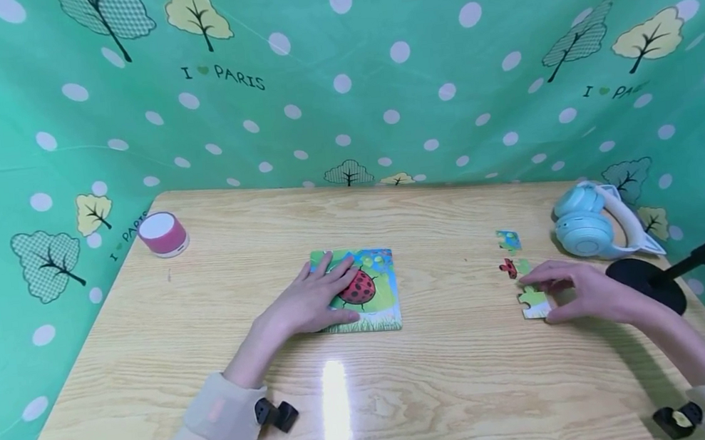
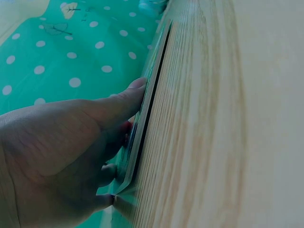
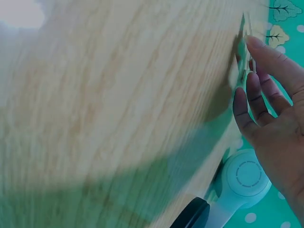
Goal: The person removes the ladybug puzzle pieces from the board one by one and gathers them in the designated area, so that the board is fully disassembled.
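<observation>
right hand [image 1: 582,290] is curved over the near piece [image 1: 535,311], which lies just to the left of its palm, on the right part of the bench [image 1: 440,383]. the important relation, in my judgement, is between this piece and the board [image 1: 383,304]: the board lies to the left of the right hand, well apart from it, with a stretch of bench between, and at about the same depth from the person. near piece is almost square, so i cannot name a clear long axis; the board is also nearly square, and its far and near edges run roughly across the bench. right hand appears to pinch the near piece by its edge between thumb and fingers, only a little spread; in the right wrist view a thin edge shows at the thumb, but how firm the hold is, i cannot tell. beyond it, farther from the person, are the red piece [image 1: 509,268], near the fingertips, and the blue piece [image 1: 509,240], apart from the hand. left hand [image 1: 309,302] is the nearer one to the board: it grasps nothing, its straight, spread fingers rest over the board's left part, and they hide what lies under them.
</observation>
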The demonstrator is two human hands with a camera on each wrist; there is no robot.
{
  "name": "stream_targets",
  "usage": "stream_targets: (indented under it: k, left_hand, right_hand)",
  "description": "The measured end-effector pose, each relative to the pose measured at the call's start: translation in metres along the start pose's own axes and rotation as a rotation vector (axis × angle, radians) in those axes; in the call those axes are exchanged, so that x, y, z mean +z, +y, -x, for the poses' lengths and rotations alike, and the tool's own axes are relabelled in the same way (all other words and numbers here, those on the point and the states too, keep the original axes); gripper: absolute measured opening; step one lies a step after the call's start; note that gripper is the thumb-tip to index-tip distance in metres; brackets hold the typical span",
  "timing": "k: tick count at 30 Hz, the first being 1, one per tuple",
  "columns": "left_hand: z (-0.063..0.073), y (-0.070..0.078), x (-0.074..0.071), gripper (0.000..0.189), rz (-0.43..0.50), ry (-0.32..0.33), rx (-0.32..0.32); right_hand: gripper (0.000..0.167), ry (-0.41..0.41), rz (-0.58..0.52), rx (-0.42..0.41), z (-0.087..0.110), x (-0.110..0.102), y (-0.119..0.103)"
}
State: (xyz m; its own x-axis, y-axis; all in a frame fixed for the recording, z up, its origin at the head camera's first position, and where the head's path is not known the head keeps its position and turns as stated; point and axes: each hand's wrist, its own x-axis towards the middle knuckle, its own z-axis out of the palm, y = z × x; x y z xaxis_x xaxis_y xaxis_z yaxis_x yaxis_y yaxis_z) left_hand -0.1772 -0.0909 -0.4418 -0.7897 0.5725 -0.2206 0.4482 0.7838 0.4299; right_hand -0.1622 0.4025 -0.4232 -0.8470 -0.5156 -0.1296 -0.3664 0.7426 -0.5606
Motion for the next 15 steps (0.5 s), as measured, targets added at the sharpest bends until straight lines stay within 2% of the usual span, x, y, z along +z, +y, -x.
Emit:
stream_targets:
  k: [15]
  left_hand:
    - [0.0014,0.0002,-0.0014,0.085,0.005,0.0,0.002]
  right_hand:
    - [0.057,0.006,0.003,-0.009,-0.0026,0.0017,0.0002]
